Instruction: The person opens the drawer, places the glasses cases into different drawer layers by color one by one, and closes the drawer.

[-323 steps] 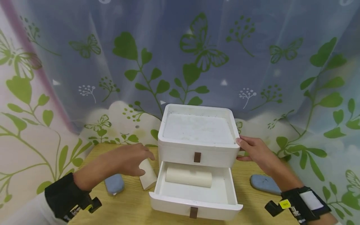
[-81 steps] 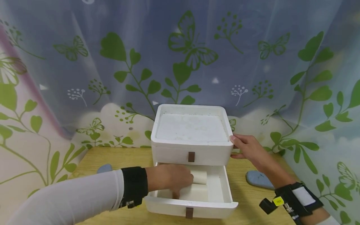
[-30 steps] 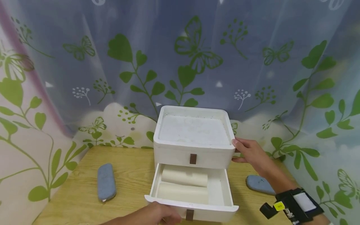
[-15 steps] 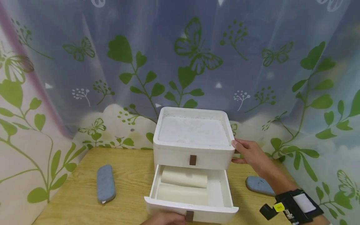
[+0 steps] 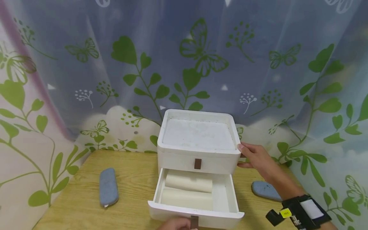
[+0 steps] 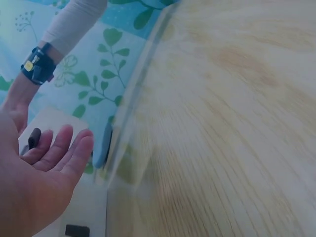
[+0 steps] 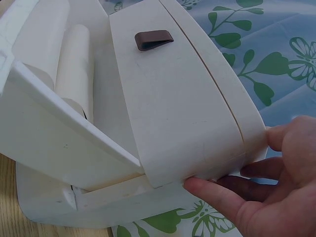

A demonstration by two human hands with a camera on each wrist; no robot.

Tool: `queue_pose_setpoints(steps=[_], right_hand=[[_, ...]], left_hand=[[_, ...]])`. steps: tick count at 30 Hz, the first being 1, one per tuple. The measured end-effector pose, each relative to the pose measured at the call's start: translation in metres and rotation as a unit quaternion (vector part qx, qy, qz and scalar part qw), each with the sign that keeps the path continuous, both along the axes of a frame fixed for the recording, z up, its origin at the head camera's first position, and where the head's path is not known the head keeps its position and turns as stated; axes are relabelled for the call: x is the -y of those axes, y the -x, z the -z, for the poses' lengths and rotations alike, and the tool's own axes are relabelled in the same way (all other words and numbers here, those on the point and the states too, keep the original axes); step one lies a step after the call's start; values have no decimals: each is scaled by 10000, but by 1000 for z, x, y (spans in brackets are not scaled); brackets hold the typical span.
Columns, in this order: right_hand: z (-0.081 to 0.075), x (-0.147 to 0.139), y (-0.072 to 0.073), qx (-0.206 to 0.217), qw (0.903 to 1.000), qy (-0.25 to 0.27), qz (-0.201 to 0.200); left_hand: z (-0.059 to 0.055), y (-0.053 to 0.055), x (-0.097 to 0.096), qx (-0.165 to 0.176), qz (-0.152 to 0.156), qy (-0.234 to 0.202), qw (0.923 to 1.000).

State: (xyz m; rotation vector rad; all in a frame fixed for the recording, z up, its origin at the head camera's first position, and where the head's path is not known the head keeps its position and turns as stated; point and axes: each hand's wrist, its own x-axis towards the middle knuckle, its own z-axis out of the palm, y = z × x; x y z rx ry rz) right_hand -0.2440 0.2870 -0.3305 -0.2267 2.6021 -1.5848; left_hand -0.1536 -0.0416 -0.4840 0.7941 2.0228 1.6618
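Observation:
A white drawer cabinet stands on the table with its lower drawer pulled out. Two long cream cases with rounded tops lie side by side in that drawer. At the drawer's front, my left hand has its fingers at the brown pull tab, with a bit of finger showing past it. The left wrist view shows these fingers bent beside a dark tab. My right hand grips the cabinet's right front corner, thumb on the top rim and fingers along the side.
Left of the cabinet lies a blue-grey oblong case on the wooden table. Another blue-grey case is to the right, partly behind my right forearm. The upper drawer is closed. A patterned curtain hangs behind.
The second cream case went from the table into the drawer beside the first. My left hand then came out and down to the pull tab. My right hand stayed at the cabinet's corner.

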Motion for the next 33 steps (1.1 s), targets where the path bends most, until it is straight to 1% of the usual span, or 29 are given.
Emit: queue_pose_setpoints(steps=[2,3,5,6,8,11,15,17,21,27,33], right_hand=[[0,0,0,0,10000,-6,15],[0,0,0,2,10000,-14,13],[0,0,0,31,10000,3,28],[-1,0,0,46,10000,15,30],[-1,0,0,49,10000,13,20],[-1,1,0,54,10000,31,2],[-1,1,0,47,10000,47,0],[0,0,0,31,10000,35,11],[0,-1,0,21,10000,30,17],[2,-2,0,16,10000,37,-1],[0,-1,1,22,10000,73,-25]], left_hand=[[-3,-3,-3,688,-134,-221,9973],[-4,-5,-5,937,-212,-314,9949],[-6,-8,-7,1353,-236,-594,9887],[-7,-9,-8,1477,-247,-718,9861],[-8,-10,-10,1449,-287,-860,9853],[-9,-12,-13,1317,-415,-999,9854],[-8,-13,-16,985,-656,-945,9885],[-8,-13,-16,849,-705,-919,9896],[-6,-12,-18,720,-696,-953,9904],[-5,-12,-21,739,-730,-1030,9892],[-4,-13,-23,954,-783,-1171,9854]])
